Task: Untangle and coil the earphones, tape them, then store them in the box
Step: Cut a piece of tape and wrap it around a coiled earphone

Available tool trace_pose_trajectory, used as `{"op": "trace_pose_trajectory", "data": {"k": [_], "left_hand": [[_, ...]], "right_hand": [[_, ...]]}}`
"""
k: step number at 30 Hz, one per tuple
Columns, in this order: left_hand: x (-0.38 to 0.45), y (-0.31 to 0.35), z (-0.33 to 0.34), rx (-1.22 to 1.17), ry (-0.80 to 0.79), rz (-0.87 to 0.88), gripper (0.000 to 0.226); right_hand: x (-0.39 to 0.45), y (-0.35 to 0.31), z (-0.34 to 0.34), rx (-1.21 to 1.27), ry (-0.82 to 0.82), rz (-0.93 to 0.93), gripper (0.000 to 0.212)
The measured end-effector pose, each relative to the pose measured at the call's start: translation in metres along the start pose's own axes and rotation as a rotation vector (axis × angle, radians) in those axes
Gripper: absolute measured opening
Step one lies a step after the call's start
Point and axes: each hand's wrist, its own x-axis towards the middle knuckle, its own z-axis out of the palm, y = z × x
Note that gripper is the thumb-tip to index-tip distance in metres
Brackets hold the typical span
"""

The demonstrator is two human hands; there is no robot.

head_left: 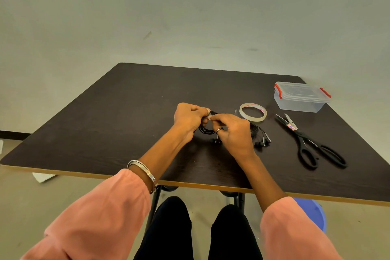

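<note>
A coil of black earphones (205,130) is held just above the dark table (118,116), between both hands. My left hand (190,118) grips the coil's left side. My right hand (234,131) pinches the top of the coil, where a small clear piece of tape (209,116) shows between the fingertips. More black earphones (261,136) lie on the table just right of my right hand, their buds and plug ends spread out. The roll of clear tape (253,112) lies flat behind them. The clear box (300,97) with red clips stands shut at the back right.
Black-handled scissors (310,143) lie partly open at the right, blades pointing to the tape roll. A blue stool (312,213) stands under the table's right front edge. My knees are below the table's near edge.
</note>
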Motion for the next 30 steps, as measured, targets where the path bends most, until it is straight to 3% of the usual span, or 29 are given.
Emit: {"op": "trace_pose_trajectory", "data": {"k": [8, 12, 17, 21, 25, 30], "left_hand": [[-0.003, 0.004, -0.009, -0.088, -0.053, -0.006, 0.008], [-0.005, 0.003, -0.007, -0.094, -0.054, 0.011, 0.008], [-0.004, -0.002, -0.005, -0.021, 0.009, 0.077, 0.009], [-0.007, -0.003, -0.003, 0.052, 0.042, 0.147, 0.01], [-0.009, -0.001, -0.002, 0.061, 0.041, 0.189, 0.009], [-0.005, -0.004, -0.002, 0.049, 0.008, 0.117, 0.01]], "right_hand": [[0.002, -0.009, 0.0, 0.213, 0.117, 0.279, 0.009], [0.006, -0.016, 0.001, 0.299, 0.088, 0.459, 0.007], [0.013, -0.022, 0.001, 0.471, -0.02, 0.775, 0.026], [0.021, -0.027, 0.0, 0.562, -0.011, 0.955, 0.04], [0.027, -0.027, -0.002, 0.535, -0.044, 0.993, 0.013], [0.021, -0.026, -0.001, 0.413, -0.072, 0.869, 0.008]]}}
